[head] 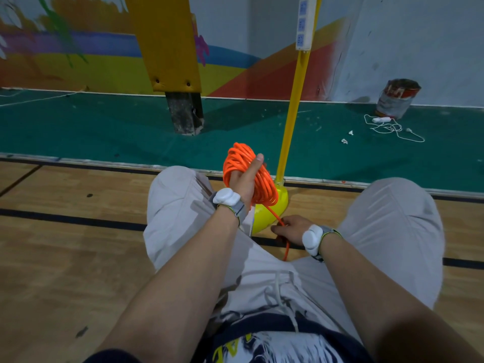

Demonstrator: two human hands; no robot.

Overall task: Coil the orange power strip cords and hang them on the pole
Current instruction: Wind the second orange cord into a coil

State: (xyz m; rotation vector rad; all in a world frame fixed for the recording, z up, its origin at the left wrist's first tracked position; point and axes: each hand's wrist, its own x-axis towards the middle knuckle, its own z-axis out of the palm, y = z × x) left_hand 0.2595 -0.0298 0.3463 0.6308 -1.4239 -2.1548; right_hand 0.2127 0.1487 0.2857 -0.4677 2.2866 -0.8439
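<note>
A thick coil of orange cord [264, 184] is looped around my left hand [246, 183], held up in front of the yellow pole [293, 106]. One strand runs from the coil down to my right hand [289, 229], which pinches it low beside the pole's yellow base [272, 213]. The loose cord [286, 248] continues down between my legs. A white power strip [303, 22] hangs high against the pole.
I sit on a wooden floor [65, 258] with legs spread either side of the pole base. Beyond lies green flooring [104, 127], a yellow padded post [170, 48], a paint can [396, 99] and a white cord with a strip [392, 127] at the right.
</note>
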